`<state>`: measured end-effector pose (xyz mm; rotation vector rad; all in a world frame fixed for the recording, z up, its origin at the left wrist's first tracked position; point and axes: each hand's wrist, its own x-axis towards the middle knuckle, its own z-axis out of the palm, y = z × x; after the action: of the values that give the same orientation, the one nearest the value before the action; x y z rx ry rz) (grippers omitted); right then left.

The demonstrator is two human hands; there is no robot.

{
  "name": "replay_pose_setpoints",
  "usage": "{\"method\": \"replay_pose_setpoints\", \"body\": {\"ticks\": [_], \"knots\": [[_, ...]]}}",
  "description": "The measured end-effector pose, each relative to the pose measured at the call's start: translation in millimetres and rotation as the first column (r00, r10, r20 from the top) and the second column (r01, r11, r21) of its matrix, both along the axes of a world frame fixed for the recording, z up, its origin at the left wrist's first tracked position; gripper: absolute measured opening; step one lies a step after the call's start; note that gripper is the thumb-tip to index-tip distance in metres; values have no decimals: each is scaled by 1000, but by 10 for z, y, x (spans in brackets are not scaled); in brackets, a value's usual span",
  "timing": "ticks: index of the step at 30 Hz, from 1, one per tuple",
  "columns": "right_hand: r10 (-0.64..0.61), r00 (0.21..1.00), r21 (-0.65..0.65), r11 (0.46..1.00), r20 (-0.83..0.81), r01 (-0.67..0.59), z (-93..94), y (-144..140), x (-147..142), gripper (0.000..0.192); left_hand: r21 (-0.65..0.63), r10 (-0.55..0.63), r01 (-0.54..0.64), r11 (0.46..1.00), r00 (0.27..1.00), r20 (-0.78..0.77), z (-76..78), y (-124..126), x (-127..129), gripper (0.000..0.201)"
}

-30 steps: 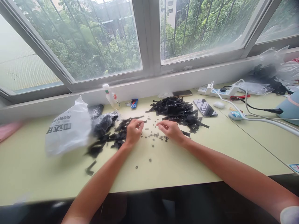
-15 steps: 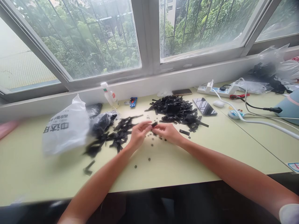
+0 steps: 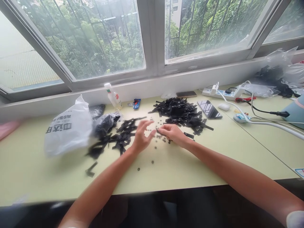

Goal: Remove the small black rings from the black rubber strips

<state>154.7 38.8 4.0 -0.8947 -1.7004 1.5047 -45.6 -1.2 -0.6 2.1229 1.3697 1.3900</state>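
My left hand (image 3: 142, 138) is open, its thumb and fingers spread above the table with nothing between them. Opposite it, my right hand (image 3: 174, 133) is closed in a pinch on a black fabric strip, of which only a small dark end shows at the fingertips. Small dark round washer-like pieces (image 3: 164, 141) lie scattered under and between the hands. Behind the right hand is a big heap of black fabric strips (image 3: 178, 109). Left of my left hand spreads a smaller, looser pile of black strips (image 3: 123, 134).
A white plastic bag (image 3: 68, 129) stands at the left, beside a dark-filled clear bag (image 3: 106, 123). Along the back are a bottle (image 3: 114, 97), a blue packet (image 3: 136, 104) and a phone (image 3: 209, 109). A power strip (image 3: 220, 92) with cables lies at the right.
My left hand has let go of the black strip, moved slightly left and opened its fingers. The right hand stays in nearly the same place, still pinching. The view has shifted slightly.
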Motion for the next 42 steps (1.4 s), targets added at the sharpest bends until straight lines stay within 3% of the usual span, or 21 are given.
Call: {"method": "replay_pose_setpoints", "body": {"ticks": [3, 7, 13, 18, 24, 28, 31, 37, 39, 42], "knots": [[11, 999, -56, 998, -42, -13, 2, 2, 6, 43, 143, -59, 85, 986, 982, -178, -10, -3, -4, 32], [9, 997, -64, 998, -74, -14, 12, 7, 16, 41, 149, -105, 139, 979, 971, -214, -88, 14, -10, 27], [-10, 987, -88, 996, -163, -4, 2, 32, 6, 48, -25, -119, 117, 993, 988, -96, -42, -34, 31, 21], [39, 994, 11, 999, -104, -38, -2, 11, 6, 40, -129, -77, 75, 989, 997, -10, 38, -58, 73, 22], [-97, 994, 96, 990, -47, 101, -2, 0, 7, 42, -312, -4, 100, 945, 955, 295, 58, -30, 70, 31], [31, 999, -10, 999, -31, -31, -1, 10, 4, 42, -342, -33, 169, 924, 928, 371, 86, -32, 85, 29], [31, 999, 6, 999, -23, -31, 3, 11, 5, 34, -372, -6, 156, 915, 928, 373, 65, -25, 81, 29], [-24, 999, 7, 1000, 21, 24, 6, 49, 33, 33, -371, 99, 4, 929, 960, 260, -83, 79, -36, 28], [-39, 999, 15, 999, 33, 39, -8, 70, 42, 34, -301, 62, -22, 953, 990, 124, -130, 113, -84, 25], [-55, 998, 28, 998, 31, 54, -36, 98, 55, 36, -232, -70, 45, 972, 992, -104, -168, 129, -125, 29]]}}
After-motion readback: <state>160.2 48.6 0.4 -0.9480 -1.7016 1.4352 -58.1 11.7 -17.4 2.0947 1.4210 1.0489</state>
